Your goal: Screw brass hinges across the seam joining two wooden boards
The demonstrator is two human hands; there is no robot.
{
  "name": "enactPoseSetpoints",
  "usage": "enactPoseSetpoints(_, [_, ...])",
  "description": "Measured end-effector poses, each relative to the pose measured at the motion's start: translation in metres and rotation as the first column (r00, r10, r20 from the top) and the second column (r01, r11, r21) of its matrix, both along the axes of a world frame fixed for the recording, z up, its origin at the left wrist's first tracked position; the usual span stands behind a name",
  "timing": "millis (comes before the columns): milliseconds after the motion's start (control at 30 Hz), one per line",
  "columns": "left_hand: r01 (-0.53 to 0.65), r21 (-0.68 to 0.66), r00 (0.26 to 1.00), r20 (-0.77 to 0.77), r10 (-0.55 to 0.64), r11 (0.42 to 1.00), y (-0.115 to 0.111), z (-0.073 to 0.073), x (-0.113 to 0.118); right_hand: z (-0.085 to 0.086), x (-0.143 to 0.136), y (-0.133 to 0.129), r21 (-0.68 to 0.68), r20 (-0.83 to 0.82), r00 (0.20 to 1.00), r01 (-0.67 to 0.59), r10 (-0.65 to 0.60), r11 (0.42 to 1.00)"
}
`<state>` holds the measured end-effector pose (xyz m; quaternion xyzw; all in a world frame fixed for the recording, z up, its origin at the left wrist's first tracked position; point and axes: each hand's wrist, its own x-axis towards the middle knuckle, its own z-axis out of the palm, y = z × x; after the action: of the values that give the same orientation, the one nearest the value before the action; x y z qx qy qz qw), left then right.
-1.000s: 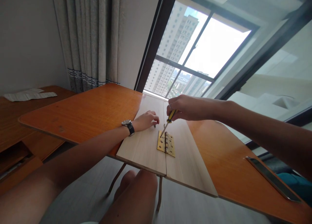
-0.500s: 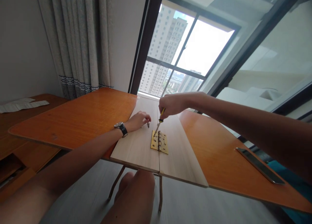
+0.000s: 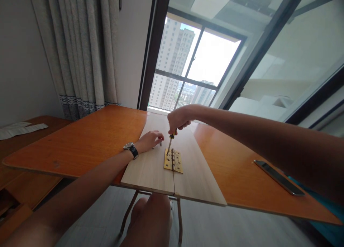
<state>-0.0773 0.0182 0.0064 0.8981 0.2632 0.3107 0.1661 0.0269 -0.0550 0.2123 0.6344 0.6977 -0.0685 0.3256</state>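
right hand (image 3: 178,120) wrapped round a yellow-and-black screwdriver (image 3: 171,136), brass hinge (image 3: 173,161) at 6 o'clock below it, tip on the left leaf, hinge straddling two pale boards (image 3: 199,180), left hand (image 3: 149,141) at 10 o'clock pinching some tiny dark bit (image 3: 160,144), phone (image 3: 279,177) around 3

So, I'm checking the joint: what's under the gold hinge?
Two pale boards lie under the hinge; their seam shows at its near end. The surfaces directly beneath it are hidden.

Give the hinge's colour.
Brassy gold: the hinge shows best in the head view, the only one here.
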Motion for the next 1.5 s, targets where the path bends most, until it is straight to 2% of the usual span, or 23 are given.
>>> enactPoseSetpoints(100, [0.010,0.008,1.000,0.005,-0.010,1.000,0.000,0.000,0.000,0.003,0.006,-0.010,0.068,0.037,0.990,-0.140,0.138,0.988])
enactPoseSetpoints(233, [0.015,0.014,1.000,0.007,-0.015,1.000,0.001,-0.001,0.000,0.002,0.018,-0.024,0.145,0.106,0.929,-0.368,0.355,0.918])
enactPoseSetpoints(267, [0.018,0.014,1.000,0.006,-0.018,1.000,0.001,-0.002,0.000,0.000,0.021,-0.026,0.146,0.132,0.885,-0.463,0.447,0.874])
enactPoseSetpoints(367, [0.034,0.006,0.999,0.000,-0.034,0.999,0.001,-0.002,0.001,-0.003,0.030,-0.029,0.101,0.259,0.643,-0.760,0.721,0.642])
enactPoseSetpoints(400, [0.039,0.003,0.999,-0.002,-0.039,0.999,0.001,-0.002,0.001,-0.004,0.032,-0.029,0.086,0.285,0.586,-0.804,0.758,0.589])
enactPoseSetpoints(433, [0.043,-0.001,0.999,-0.003,-0.043,0.999,0.001,-0.002,0.001,-0.005,0.035,-0.029,0.082,0.291,0.575,-0.812,0.765,0.578])
enactPoseSetpoints(467, [0.046,-0.005,0.999,-0.003,-0.046,0.999,0.000,-0.001,0.001,-0.005,0.037,-0.028,0.087,0.284,0.593,-0.798,0.753,0.596])
enactPoseSetpoints(567, [0.052,-0.015,0.999,-0.001,-0.052,0.999,0.000,0.000,0.000,-0.004,0.040,-0.025,0.117,0.225,0.720,-0.689,0.656,0.716])
enactPoseSetpoints(700, [0.055,-0.025,0.998,0.011,-0.055,0.998,-0.001,0.001,0.000,-0.002,0.037,-0.018,0.111,0.131,0.842,-0.537,0.523,0.836])
enactPoseSetpoints(900, [0.060,-0.042,0.998,0.033,-0.058,0.997,-0.003,0.002,0.000,-0.001,0.021,-0.002,0.001,0.000,0.964,-0.265,0.265,0.964])
enactPoseSetpoints(1067, [0.045,-0.055,0.998,0.044,-0.042,0.997,-0.004,0.004,-0.001,-0.001,0.004,0.005,-0.083,0.001,1.000,0.007,-0.007,0.996])
enactPoseSetpoints(1200, [0.023,-0.067,0.998,0.058,-0.019,0.998,-0.003,0.005,-0.001,-0.002,-0.001,0.008,-0.132,-0.011,0.978,0.204,-0.207,0.970])
enactPoseSetpoints(1267, [0.020,-0.074,0.998,0.066,-0.015,0.997,-0.003,0.006,-0.001,-0.001,0.002,0.010,-0.175,-0.007,0.963,0.262,-0.268,0.949])
enactPoseSetpoints(1367, [0.033,-0.094,0.996,0.081,-0.026,0.995,-0.005,0.008,-0.002,0.002,0.014,0.009,-0.205,-0.028,0.971,0.227,-0.238,0.952])
enactPoseSetpoints(1500, [0.056,-0.151,0.993,0.112,-0.039,0.987,-0.008,0.010,-0.003,0.010,0.048,0.004,-0.093,-0.130,0.989,0.059,-0.071,0.994])
